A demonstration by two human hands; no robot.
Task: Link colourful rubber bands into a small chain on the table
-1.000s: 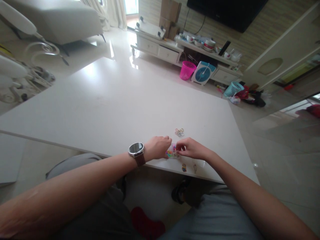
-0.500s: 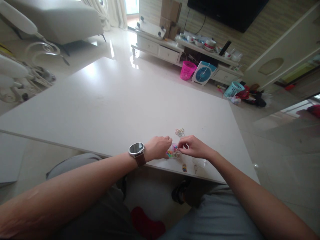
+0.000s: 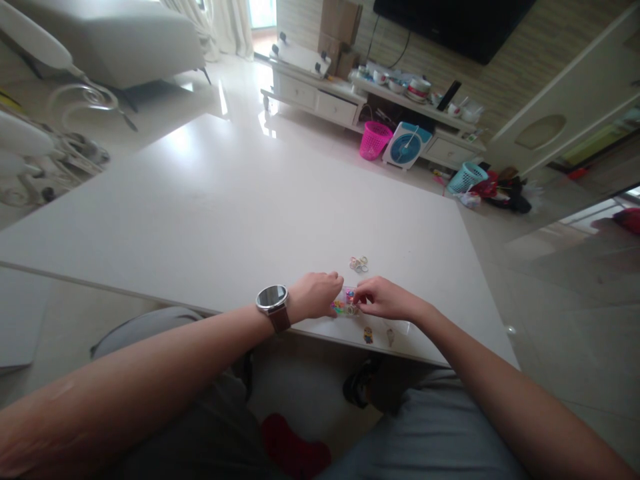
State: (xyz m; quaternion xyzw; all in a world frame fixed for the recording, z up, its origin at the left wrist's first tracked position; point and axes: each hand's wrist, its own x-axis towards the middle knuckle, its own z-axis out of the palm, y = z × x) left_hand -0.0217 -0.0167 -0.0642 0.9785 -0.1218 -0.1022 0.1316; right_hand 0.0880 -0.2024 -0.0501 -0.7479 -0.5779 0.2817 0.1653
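A small clear box (image 3: 345, 311) with compartments lies near the table's front edge, holding colourful bits and pale rings. My left hand (image 3: 316, 295) grips the box's left side, thumb at the near edge and fingers at the far one. At the box's right side is my right hand (image 3: 384, 298), its fingertips pinched together over a compartment; whatever they hold is too small to make out. Beyond the box lies a little heap of pale rings (image 3: 359, 264). Closer to me are a yellow-and-blue cartoon figure charm (image 3: 368, 335) and a small greyish piece (image 3: 390, 336).
The white table (image 3: 240, 207) stretches far to the left and ahead. A clear lid-like piece (image 3: 404, 327) lies partly under my right wrist. Across the floor stand a pink basket (image 3: 375, 140), a blue-and-white fan (image 3: 406, 147) and a light-blue basket (image 3: 467, 177).
My right hand has lowered slightly toward the box, and its fingers have drawn closer together. My left hand stays at the box's left side.
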